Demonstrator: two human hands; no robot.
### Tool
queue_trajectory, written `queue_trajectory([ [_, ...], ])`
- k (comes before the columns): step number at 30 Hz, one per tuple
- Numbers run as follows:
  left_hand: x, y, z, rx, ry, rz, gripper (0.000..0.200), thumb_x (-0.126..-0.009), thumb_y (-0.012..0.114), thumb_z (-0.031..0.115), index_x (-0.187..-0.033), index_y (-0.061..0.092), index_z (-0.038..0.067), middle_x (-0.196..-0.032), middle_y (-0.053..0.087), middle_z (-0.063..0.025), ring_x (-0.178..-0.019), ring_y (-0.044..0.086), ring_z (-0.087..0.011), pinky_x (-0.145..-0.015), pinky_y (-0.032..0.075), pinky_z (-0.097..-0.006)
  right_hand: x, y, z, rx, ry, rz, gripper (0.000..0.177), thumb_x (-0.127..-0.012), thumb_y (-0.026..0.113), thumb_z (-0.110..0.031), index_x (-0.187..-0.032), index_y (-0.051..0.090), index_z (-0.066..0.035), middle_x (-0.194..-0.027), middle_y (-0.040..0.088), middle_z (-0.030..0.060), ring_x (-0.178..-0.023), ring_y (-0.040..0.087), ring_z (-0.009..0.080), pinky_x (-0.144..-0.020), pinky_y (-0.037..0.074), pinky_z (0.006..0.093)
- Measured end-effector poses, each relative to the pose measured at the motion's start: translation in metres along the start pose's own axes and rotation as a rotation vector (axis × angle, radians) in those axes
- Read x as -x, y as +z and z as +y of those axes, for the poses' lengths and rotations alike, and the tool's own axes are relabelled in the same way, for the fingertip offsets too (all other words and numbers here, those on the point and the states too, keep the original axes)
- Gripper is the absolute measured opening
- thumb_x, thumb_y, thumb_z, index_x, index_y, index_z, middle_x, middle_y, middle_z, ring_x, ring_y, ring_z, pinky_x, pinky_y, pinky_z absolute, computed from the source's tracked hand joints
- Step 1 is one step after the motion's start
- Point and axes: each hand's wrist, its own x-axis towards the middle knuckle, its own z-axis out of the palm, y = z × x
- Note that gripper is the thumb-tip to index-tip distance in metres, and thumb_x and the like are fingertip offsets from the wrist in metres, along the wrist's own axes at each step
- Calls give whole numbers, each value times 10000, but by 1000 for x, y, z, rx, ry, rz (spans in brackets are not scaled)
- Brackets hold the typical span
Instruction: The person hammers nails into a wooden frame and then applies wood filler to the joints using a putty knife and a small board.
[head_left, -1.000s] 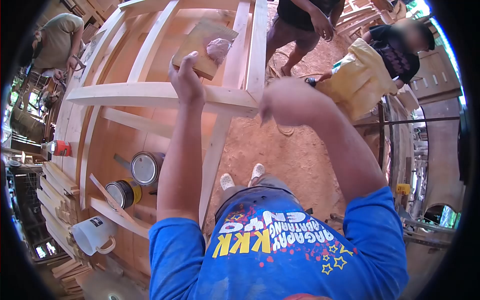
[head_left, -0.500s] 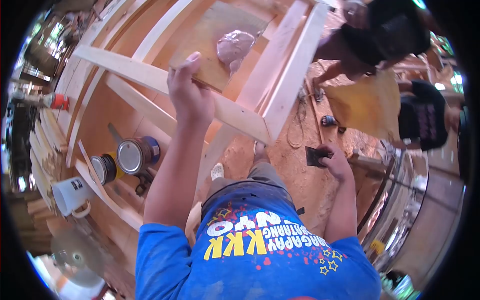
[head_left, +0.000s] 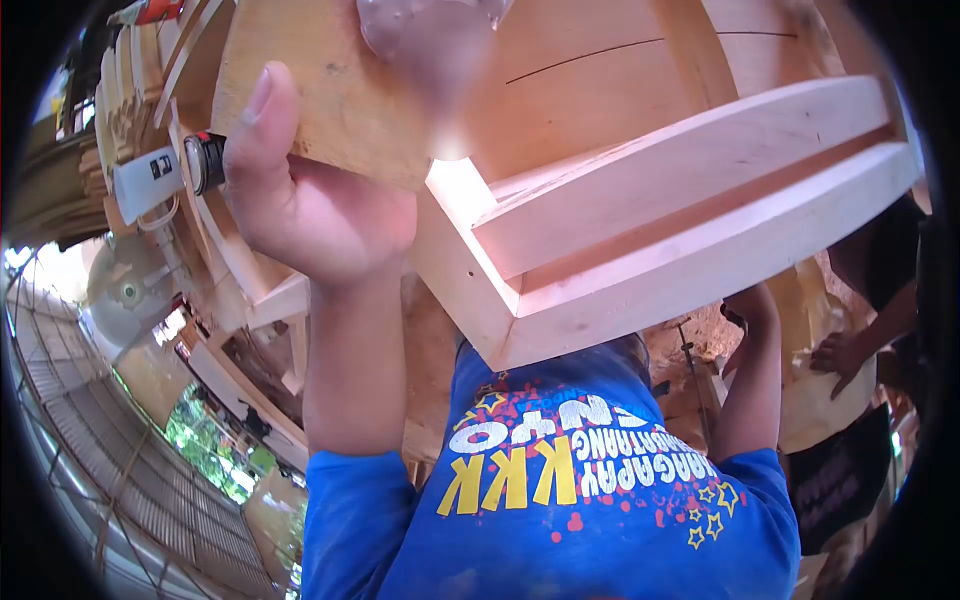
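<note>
Far left, we've got a stack of pale wood strips point(head_left: 122, 100), too blurry for us to count, then one white pitcher point(head_left: 147, 185) with one dark can point(head_left: 205, 163) right next to it. Half a second ago two cans showed there. Below the pitcher there's one fan point(head_left: 128, 292).

Next comes our left hand point(head_left: 300, 205), thumb flat on top of the one wooden board point(head_left: 310, 85) and gripping its edge; the fingers underneath are hidden. The board looks way bigger than a moment ago and sits at the upper left of the view, with its one lump of pinkish paste point(head_left: 425, 35) now cut off by the top edge.

The wooden frame point(head_left: 700, 180) has swung round too: its corner now points down at our one blue shirt point(head_left: 590, 500), covering part of it.

Over on the right, our right hand point(head_left: 750, 303) is partly behind the frame. Earlier it was pinching a dark scraper in plain view; now we can't tell what it holds or how the fingers sit. Farther right, one co-worker's hand point(head_left: 845, 358) rests fingers spread on a yellowish sheet point(head_left: 825, 408). That makes three hands total.
</note>
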Motion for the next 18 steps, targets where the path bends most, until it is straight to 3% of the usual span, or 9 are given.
queue_trajectory([
  [2,-1,6,-3,-57,35,57,485,-965,571,254,-1358,550,-29,-1315,633,-151,-1208,631,-294,-1010,504,-467,-8,-9,-8,69,-36,-26,350,-845,732,36,-1192,689,12,-1065,733,94,-958,682,164,-817,577,340],
  [5,0,1,-2,-105,18,14,625,-974,590,250,-1497,449,-61,-1506,537,-192,-1399,514,-337,-1206,364,-492,-20,-13,-17,195,-102,-88,357,-844,735,17,-1199,690,4,-1066,734,108,-963,686,171,-825,580,349],
  [10,4,-2,-6,-228,95,258,633,-968,599,255,-1490,453,-72,-1505,536,-199,-1405,510,-335,-1201,370,-493,-23,-21,-23,439,-258,-233,370,-844,740,-16,-1210,692,-9,-1070,735,132,-971,692,182,-839,585,363],
  [12,3,-8,-6,-171,71,237,645,-968,601,259,-1498,445,-74,-1515,526,-204,-1413,502,-335,-1198,376,-496,-16,-25,-17,504,-313,-266,375,-843,742,-29,-1215,693,-14,-1071,735,141,-974,694,187,-845,587,369],
  [13,3,-11,-4,-105,27,159,654,-970,603,262,-1504,439,-77,-1522,518,-210,-1417,497,-335,-1197,378,-495,-29,-31,18,498,-313,-221,351,-840,712,-89,-1186,718,-29,-1054,753,159,-1003,715,215,-891,573,369],
  [14,3,-12,-4,-46,6,137,656,-974,602,261,-1510,431,-77,-1529,512,-210,-1415,498,-336,-1195,382,-495,-12,-38,-5,502,-348,-275,379,-832,674,-91,-1205,721,-45,-1100,760,162,-1018,730,259,-938,559,374],
  [16,4,-3,-8,-48,2,153,665,-973,600,276,-1515,427,-67,-1523,513,-198,-1401,504,-337,-1192,378,-501,24,-46,-26,360,-258,-214,464,-811,629,6,-1263,712,-62,-1134,764,145,-1040,730,248,-950,556,372],
  [18,5,3,-7,-117,21,168,669,-971,597,293,-1517,427,-54,-1519,511,-184,-1394,504,-335,-1192,369,-505,46,-48,-5,196,-265,-84,469,-811,636,20,-1268,712,-56,-1110,766,132,-1025,722,214,-940,557,352],
])
